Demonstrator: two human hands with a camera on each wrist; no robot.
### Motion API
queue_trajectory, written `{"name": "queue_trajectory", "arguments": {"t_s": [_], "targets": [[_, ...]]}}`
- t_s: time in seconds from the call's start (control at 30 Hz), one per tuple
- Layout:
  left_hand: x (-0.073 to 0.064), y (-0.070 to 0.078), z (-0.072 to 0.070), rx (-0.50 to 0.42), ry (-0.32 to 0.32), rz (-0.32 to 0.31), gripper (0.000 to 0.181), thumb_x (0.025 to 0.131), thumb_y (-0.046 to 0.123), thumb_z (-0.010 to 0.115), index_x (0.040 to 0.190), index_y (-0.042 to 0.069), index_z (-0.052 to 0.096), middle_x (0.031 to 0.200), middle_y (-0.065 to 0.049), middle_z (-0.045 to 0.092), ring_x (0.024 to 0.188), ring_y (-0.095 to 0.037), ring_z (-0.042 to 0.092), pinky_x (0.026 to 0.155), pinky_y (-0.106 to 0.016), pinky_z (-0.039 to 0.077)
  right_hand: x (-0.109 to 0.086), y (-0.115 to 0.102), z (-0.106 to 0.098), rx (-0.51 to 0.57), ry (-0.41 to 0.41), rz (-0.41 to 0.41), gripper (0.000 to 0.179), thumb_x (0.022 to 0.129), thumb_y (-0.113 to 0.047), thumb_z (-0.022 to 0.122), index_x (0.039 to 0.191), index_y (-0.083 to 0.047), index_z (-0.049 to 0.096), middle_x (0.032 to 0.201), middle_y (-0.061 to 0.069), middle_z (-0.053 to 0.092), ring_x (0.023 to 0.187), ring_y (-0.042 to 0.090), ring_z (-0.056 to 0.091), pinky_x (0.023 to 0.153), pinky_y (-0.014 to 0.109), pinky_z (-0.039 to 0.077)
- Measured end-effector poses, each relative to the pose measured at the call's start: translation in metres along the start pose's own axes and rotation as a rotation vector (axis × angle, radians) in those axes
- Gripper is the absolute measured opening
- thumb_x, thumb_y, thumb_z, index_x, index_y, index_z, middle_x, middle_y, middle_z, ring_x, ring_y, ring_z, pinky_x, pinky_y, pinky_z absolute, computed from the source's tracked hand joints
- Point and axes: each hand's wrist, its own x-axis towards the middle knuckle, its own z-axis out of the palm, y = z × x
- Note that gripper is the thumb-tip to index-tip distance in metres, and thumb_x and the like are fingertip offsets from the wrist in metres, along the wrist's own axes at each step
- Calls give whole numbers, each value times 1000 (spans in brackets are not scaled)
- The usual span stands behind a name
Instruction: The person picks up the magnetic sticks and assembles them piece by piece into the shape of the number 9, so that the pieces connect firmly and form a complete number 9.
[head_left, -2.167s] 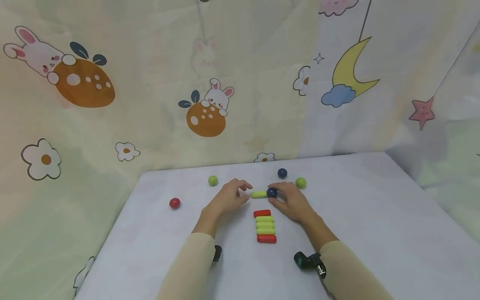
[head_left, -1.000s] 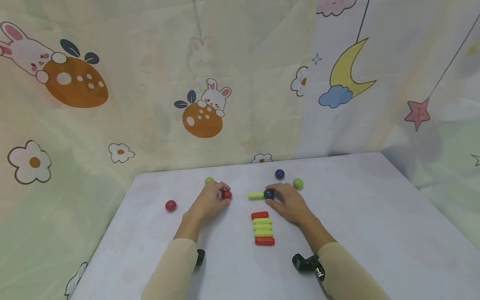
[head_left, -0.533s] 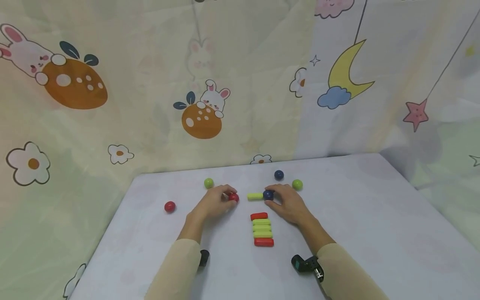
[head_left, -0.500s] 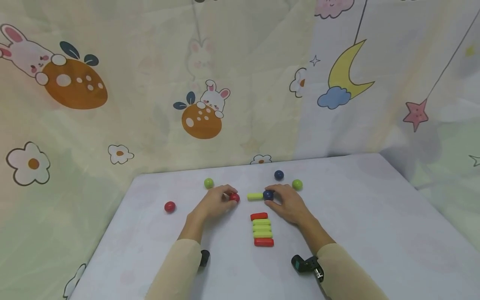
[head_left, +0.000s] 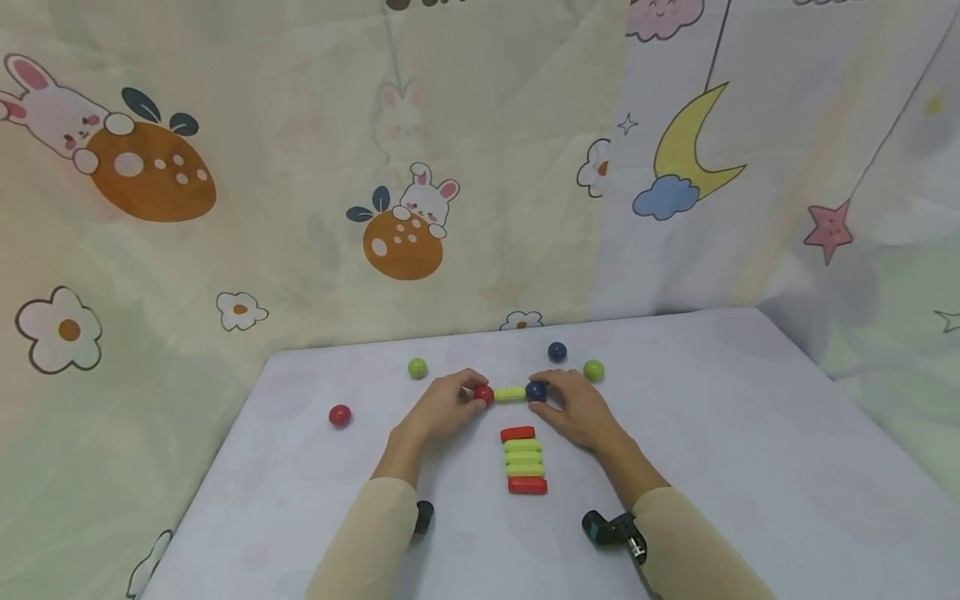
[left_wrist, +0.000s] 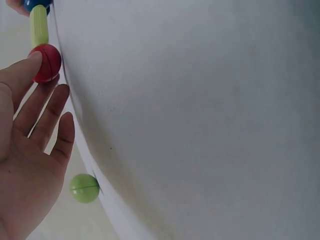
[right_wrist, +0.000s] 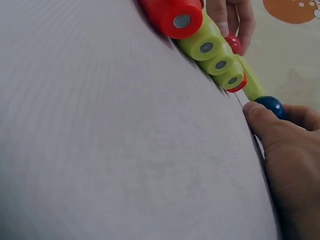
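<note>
My left hand (head_left: pixel 444 408) pinches a red ball (head_left: pixel 485 395) between thumb and fingers. My right hand (head_left: pixel 585 408) holds a dark blue ball (head_left: pixel 536 392) the same way. Between the balls lies a yellow-green magnetic rod (head_left: pixel 510 393), its right end against the blue ball and its left end at the red one. The left wrist view shows the thumb on the red ball (left_wrist: pixel 48 63), lined up with the rod (left_wrist: pixel 39 26). In the right wrist view the right thumb is at the blue ball (right_wrist: pixel 271 106).
Nearer the body, several yellow-green rods (head_left: pixel 522 458) lie side by side between a red rod (head_left: pixel 517 433) and another red rod (head_left: pixel 527 486). Around stand a loose red ball (head_left: pixel 340 416), a green ball (head_left: pixel 417 368), another green ball (head_left: pixel 594 371) and a dark blue ball (head_left: pixel 557 352).
My left hand first went left and took hold of a red ball, then carried it right to the rod's left end. My right hand stays on the blue ball.
</note>
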Motion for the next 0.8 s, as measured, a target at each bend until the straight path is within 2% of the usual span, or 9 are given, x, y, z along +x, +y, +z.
{"name": "queue_trajectory", "arguments": {"t_s": [0.37,0.8], "targets": [[2,0,3,6,8,16,35,99,22,69,134,24,62,125,-1,67,111,-19,62,100,-42,53,0,-2,-2,-14,3,-6,51,94,-41,73,141,-23,60,142,0,62,133,25,55,111,49,45],[2,3,5,-12,18,-7,39,99,24,69,136,23,62,128,0,66,114,-21,61,101,-44,53,-3,-4,-2,11,13,1,46,96,-37,72,138,-22,61,137,0,64,128,24,58,108,47,47]]}}
